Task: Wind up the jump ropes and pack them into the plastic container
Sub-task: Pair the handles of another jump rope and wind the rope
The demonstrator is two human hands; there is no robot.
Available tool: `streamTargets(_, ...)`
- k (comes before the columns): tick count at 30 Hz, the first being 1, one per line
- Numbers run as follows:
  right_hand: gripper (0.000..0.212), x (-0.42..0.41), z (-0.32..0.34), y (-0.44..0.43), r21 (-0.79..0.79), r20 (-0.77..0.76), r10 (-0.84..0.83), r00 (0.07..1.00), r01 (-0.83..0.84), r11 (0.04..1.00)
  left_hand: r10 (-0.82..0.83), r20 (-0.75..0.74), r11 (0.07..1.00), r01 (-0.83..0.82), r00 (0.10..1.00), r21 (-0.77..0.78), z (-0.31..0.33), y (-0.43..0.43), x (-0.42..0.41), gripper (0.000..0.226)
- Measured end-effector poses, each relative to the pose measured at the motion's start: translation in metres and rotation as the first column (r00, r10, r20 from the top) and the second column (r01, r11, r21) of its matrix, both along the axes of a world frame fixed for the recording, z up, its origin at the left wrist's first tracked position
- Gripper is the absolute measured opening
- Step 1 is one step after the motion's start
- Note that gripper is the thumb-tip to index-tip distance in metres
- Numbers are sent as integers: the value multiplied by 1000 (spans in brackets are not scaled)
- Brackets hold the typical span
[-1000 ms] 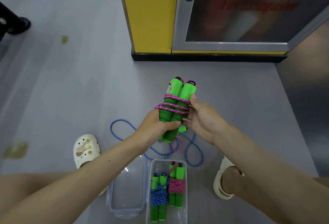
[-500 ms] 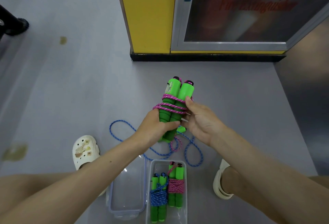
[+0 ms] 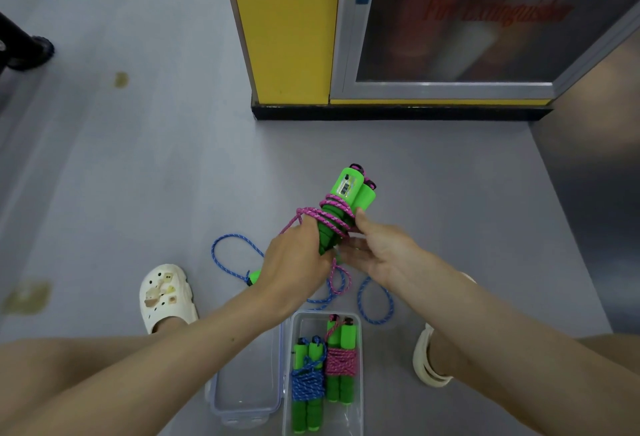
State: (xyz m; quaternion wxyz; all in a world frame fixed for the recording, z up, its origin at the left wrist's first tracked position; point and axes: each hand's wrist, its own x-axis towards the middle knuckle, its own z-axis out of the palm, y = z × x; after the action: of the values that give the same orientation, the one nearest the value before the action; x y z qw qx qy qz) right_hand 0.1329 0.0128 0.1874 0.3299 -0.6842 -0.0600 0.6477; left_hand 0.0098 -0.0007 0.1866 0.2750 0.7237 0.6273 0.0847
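The left hand (image 3: 294, 262) is gripping the lower end of the pink jump rope (image 3: 348, 193), its fingers curling round the two green handles held side by side and tilting up and away from the person above the floor (image 3: 138, 176). The pink cord is lying in several turns round the middle of the handles, one loop is passing over the back of the left hand, and a slack tail is hanging below the hands. The right hand (image 3: 381, 252) is meeting the bundle from the other side – its thumb is touching the wound turns, its fingers are reaching in under the handles, and I cannot tell whether they are pinching the cord or only resting against it. Below the hands, a loose blue jump rope (image 3: 255, 276) is lying uncoiled on the floor. Nearer the person, the plastic container (image 3: 311, 326) is standing open on the floor with its lid (image 3: 247, 376) lying just beside it on the left. Inside it, two wound ropes are lying side by side – a blue bundle (image 3: 308, 383) on the left and a pink bundle (image 3: 341, 363) on the right. A white shoe (image 3: 166, 297) is planted to the left of the container.
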Motion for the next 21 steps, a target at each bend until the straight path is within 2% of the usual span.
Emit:
streamTargets(2, 31, -1, 3, 2, -45, 49, 14, 999, -11, 999, -43, -94, 996, 50, 995, 71, 0, -1, -1, 28)
streamTargets(4, 30, -3, 10, 2, -84, -41, -2, 999, -2, 996, -107, -224, 985, 133, 969, 106, 2, -2, 0, 28)
streamTargets(6, 30, -4, 16, 3, -113, -152, -69, 986, 52, 992, -152, -332, 980, 185, 931, 72, 5, -5, 3, 28)
streamTargets(10, 78, -9, 11, 5, -113, -290, -113, 950, 83, 990, -175, -447, 974, 221, 877, 52, 3, -4, 5, 37)
streamTargets(11, 80, -11, 10, 5, -99, -297, -100, 950, 73, 992, -181, -465, 970, 236, 866, 62, 3, -4, 6, 40)
streamTargets(14, 62, -10, 7, 6, -78, -287, -78, 955, 58, 995, -233, -518, 949, 309, 823, 65, 7, -7, 13, 47)
streamTargets(16, 49, -8, 1, 6, -123, -265, -111, 958, 80, 989, -276, -568, 927, 371, 776, 57, 5, -13, 18, 50)
streamTargets(18, 31, -9, -3, 6, -154, -217, -132, 967, 99, 983, -259, -600, 908, 403, 757, 116, -4, -18, 20, 51)
streamTargets(20, 24, -10, -5, 5, -126, -151, -131, 980, 112, 986, -251, -529, 887, 411, 811, 209, -13, -19, 20, 40)
streamTargets(21, 23, -10, -6, 6, -96, -113, -126, 986, 115, 989, -255, -464, 890, 394, 848, 231, -15, -20, 20, 45)
